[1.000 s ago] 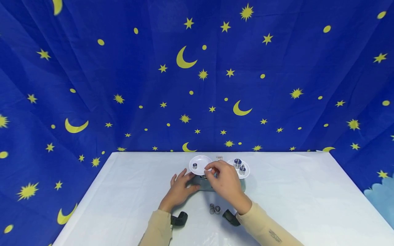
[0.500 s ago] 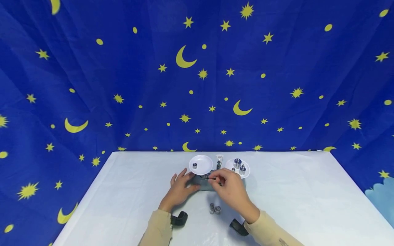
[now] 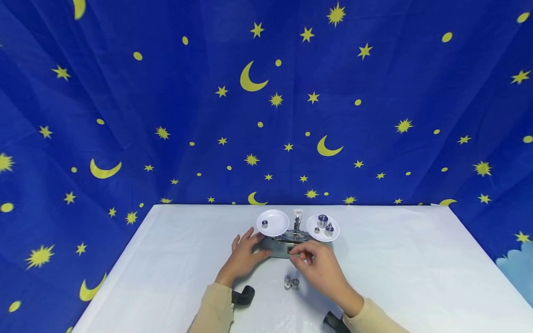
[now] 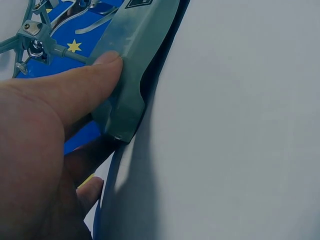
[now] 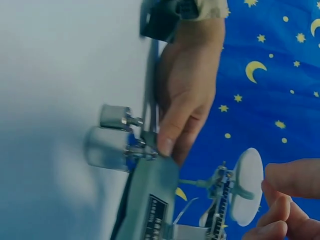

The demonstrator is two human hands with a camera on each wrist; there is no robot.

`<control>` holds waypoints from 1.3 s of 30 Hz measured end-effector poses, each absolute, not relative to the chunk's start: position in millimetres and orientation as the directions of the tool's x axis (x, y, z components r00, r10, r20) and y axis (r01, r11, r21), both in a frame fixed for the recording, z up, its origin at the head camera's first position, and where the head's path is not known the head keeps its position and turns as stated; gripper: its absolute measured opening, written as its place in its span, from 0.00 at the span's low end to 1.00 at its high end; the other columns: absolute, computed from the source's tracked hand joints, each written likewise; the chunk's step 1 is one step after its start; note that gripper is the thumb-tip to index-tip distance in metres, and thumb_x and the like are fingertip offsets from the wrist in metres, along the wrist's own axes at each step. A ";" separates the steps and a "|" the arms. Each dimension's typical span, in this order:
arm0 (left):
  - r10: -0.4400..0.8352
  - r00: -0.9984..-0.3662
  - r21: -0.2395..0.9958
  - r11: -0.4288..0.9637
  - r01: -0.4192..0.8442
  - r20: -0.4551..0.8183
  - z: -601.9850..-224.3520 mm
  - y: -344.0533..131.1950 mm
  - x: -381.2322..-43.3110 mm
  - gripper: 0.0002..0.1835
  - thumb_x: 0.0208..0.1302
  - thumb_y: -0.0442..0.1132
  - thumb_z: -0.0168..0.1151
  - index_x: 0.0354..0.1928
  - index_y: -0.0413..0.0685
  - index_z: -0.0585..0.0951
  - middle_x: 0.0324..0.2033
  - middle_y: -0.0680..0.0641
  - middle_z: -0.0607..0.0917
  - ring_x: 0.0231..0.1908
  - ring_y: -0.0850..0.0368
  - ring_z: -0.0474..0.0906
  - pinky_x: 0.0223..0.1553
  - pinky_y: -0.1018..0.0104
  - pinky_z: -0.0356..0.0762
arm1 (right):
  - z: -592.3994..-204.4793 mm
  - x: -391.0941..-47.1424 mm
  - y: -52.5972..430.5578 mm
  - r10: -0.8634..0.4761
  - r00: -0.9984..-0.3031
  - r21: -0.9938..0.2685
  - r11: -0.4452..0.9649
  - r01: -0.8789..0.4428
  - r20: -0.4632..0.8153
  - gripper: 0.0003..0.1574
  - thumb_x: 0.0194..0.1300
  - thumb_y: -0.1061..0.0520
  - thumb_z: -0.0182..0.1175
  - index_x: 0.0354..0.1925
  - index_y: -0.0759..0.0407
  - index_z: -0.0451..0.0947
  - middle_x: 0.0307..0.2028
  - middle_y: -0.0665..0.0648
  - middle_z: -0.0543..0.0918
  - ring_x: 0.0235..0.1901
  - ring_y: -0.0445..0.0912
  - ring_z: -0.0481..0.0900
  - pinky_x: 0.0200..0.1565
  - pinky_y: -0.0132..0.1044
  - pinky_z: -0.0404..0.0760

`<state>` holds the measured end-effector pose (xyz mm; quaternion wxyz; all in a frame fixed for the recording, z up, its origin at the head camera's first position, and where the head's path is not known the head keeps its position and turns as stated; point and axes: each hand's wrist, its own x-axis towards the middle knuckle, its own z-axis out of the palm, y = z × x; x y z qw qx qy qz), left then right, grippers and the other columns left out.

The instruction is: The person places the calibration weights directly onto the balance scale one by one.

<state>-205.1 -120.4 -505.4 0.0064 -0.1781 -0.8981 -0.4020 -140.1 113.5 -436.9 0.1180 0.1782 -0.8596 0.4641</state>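
A grey-green balance scale (image 3: 280, 249) with two white pans stands near the table's back edge. My left hand (image 3: 243, 259) grips the left end of its base; in the left wrist view the thumb (image 4: 100, 75) presses the front face and the other fingers lie behind. One small metal weight (image 3: 264, 224) sits on the left pan (image 3: 278, 229). On the right pan (image 3: 315, 222) stand three weights (image 3: 329, 230) of different sizes. My right hand (image 3: 318, 268) hovers before the base, its fingers (image 5: 290, 177) loosely bent with nothing visible between them.
Three loose metal weights (image 3: 295, 283) stand close together on the white table (image 3: 395, 268), in front of the scale. Black wrist-worn devices (image 3: 245, 296) show at both sleeves. A blue curtain (image 3: 200, 92) with yellow stars and moons hangs behind the table.
My right hand has drawn back from above the scale, toward the front and right, uncovering the beam and the small weight on the right pan. My left hand stays on the base.
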 end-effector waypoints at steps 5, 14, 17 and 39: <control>0.313 -0.939 0.721 0.617 0.315 0.142 -505.8 -120.3 -205.6 0.31 0.65 0.50 0.67 0.67 0.44 0.76 0.67 0.44 0.76 0.75 0.38 0.54 0.71 0.32 0.33 | -445.4 -135.0 118.3 -0.192 -0.915 -0.767 0.499 -0.403 0.355 0.09 0.55 0.65 0.73 0.36 0.57 0.86 0.23 0.41 0.72 0.21 0.34 0.66 0.24 0.29 0.68; 0.316 -0.938 0.721 0.616 0.316 0.142 -504.9 -119.5 -206.8 0.31 0.65 0.50 0.67 0.67 0.43 0.76 0.66 0.44 0.76 0.75 0.38 0.54 0.71 0.32 0.33 | -456.5 -127.1 123.0 -0.170 -0.955 -0.846 0.445 -0.294 0.243 0.11 0.57 0.64 0.72 0.40 0.59 0.85 0.24 0.45 0.74 0.23 0.35 0.69 0.26 0.28 0.70; 0.317 -0.938 0.719 0.618 0.317 0.141 -503.8 -119.2 -206.6 0.31 0.65 0.49 0.67 0.66 0.43 0.76 0.66 0.44 0.76 0.75 0.38 0.54 0.71 0.32 0.33 | -459.9 -125.7 123.7 -0.161 -0.965 -0.870 0.422 -0.255 0.205 0.12 0.57 0.63 0.72 0.42 0.60 0.85 0.24 0.46 0.74 0.23 0.36 0.69 0.26 0.28 0.71; 0.314 -0.939 0.716 0.622 0.315 0.140 -503.4 -119.4 -205.8 0.31 0.65 0.50 0.67 0.66 0.43 0.76 0.66 0.44 0.76 0.75 0.38 0.54 0.71 0.32 0.33 | -477.6 -124.1 122.2 -0.223 -0.973 -0.973 0.232 0.013 -0.067 0.21 0.56 0.64 0.71 0.48 0.70 0.81 0.27 0.51 0.75 0.23 0.37 0.70 0.25 0.25 0.70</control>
